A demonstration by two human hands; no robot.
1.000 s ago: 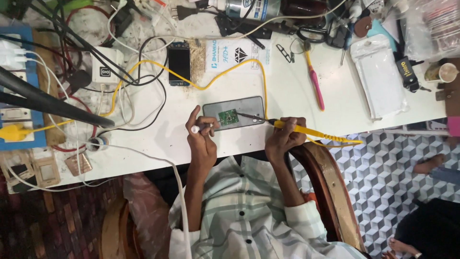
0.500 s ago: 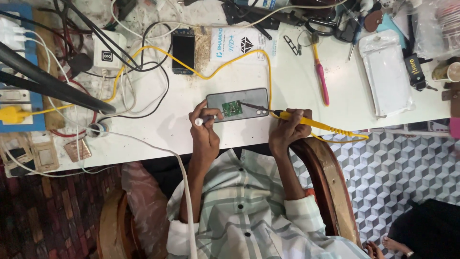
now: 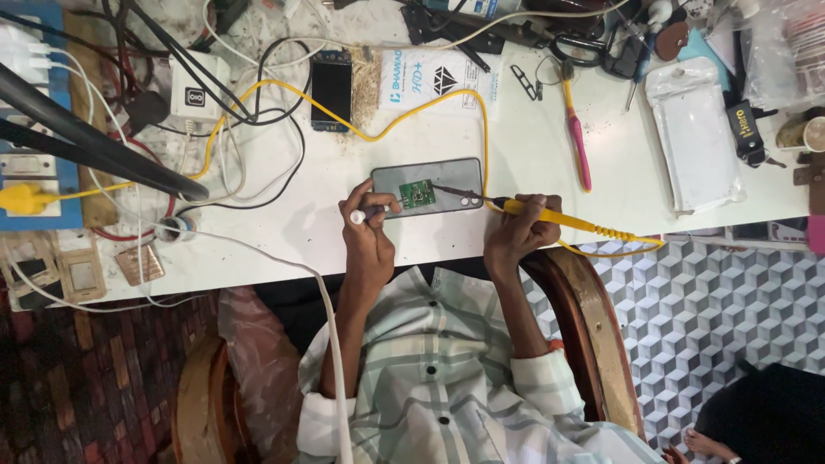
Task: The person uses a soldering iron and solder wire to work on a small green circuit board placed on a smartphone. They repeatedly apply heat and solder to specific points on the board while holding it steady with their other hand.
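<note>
While the left hand (image 3: 368, 230) pinches a thin tool, the right hand (image 3: 516, 230) grips a yellow soldering iron (image 3: 550, 215) on the green board (image 3: 417, 194); a steady, light tip looks wise.

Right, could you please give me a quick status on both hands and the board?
Left hand pinching thin tool. Right hand gripping yellow-handled soldering iron, tip over small green circuit board on grey phone back. Nothing obstructing.

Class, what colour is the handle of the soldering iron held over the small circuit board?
Yellow; the soldering iron, in the right hand, shows best in the head view.
</note>
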